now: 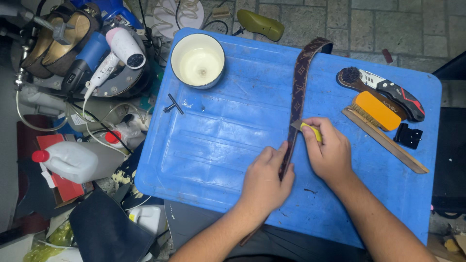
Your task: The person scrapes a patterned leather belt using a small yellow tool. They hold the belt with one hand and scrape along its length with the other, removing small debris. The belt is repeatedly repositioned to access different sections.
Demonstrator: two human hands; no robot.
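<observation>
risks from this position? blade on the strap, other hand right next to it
1. The left hand pins the brown strap just below the blade of the yellow-handled knife held by the right hand; a slip toward it could cut the fingers.
2. The strap's far end overhangs the blue tray, so it may shift under pressure.

Tray [218, 140] left half open; brushes [376, 109] crowd right.

On the tray [204, 160], the strap [297, 92] runs lengthwise through the middle. The left hand [264, 179] lies on its near end; the right hand [330, 153] sits just right of it. The bowl [198, 60] stands at the far left corner. The brushes [376, 109] and folding knife [395, 92] lie at the far right
</observation>
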